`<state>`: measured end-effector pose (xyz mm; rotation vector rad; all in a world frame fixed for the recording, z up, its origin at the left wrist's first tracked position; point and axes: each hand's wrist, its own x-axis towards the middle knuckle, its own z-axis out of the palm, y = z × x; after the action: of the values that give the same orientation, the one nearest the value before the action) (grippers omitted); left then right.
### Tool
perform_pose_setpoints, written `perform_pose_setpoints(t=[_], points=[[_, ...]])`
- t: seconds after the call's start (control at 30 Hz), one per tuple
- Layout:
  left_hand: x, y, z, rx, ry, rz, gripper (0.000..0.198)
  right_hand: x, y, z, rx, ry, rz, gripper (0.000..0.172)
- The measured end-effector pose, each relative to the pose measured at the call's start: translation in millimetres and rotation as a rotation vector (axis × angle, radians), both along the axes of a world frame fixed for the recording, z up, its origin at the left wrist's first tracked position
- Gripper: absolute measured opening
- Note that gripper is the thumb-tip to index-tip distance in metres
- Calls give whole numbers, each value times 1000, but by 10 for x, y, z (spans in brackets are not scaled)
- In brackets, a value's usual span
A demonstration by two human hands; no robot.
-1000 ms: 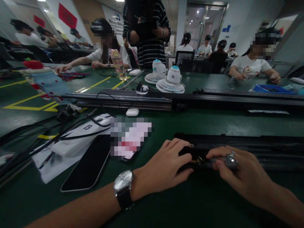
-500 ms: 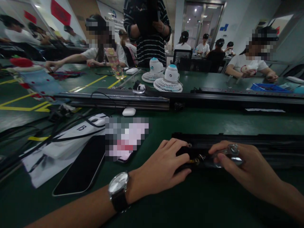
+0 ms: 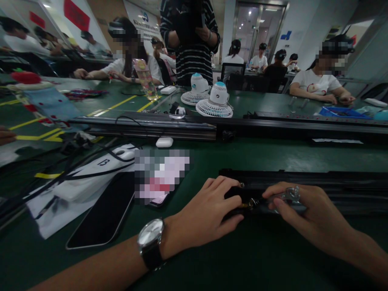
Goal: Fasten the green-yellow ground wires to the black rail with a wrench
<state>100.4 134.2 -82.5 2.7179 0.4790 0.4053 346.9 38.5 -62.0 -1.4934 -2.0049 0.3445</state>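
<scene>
My left hand (image 3: 209, 208), with a watch (image 3: 150, 234) on its wrist, is closed over the near-left end of a long black rail (image 3: 345, 186). A small brass-coloured piece with a shiny ring (image 3: 251, 203) sticks out to the right of its fingers; how it is fixed is hidden. My right hand (image 3: 309, 210) grips a shiny silver hand tool (image 3: 287, 195) between thumb and fingers. The tool's dark tip points left and meets or nearly meets the ringed piece; contact is too dark to tell.
Left of my hands lie a pixelated phone (image 3: 163, 178), a dark phone (image 3: 101, 214) and a white bag (image 3: 75, 190) with black cables. Beyond are a white case (image 3: 164, 142), long metal bars (image 3: 151, 128) and two fans (image 3: 214, 101). Several people work around the table.
My right hand and the silver tool have shifted slightly left, and the tool's angle has turned a little. My left hand stays put. Another person's hand has appeared at the left edge.
</scene>
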Motion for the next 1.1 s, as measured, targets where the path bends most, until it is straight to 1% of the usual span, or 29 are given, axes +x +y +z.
perform_pose_setpoints(t=[0.1,0.27,0.47,0.7,0.87,1.0,1.1], points=[[1,-1,-6,-8,12,2,20,13,2,-2,-7,-14,-5,22],[4,-7,-7,2,-11,8,21,55,31,21,-5,-48,41,23],[-1,-9,-2,-4,-9,8,22,99,49,33,-49,-14,75,22],[-1,2,12,-17,48,1,22,119,36,31,-106,-12,34,22],[-3,0,2,-13,48,0,21,143,44,44,-139,-38,20,22],[-1,-1,8,-17,56,-1,22,153,45,75,-197,-23,16,18],[1,3,8,-26,63,-3,22,174,40,77,-252,8,-8,18]])
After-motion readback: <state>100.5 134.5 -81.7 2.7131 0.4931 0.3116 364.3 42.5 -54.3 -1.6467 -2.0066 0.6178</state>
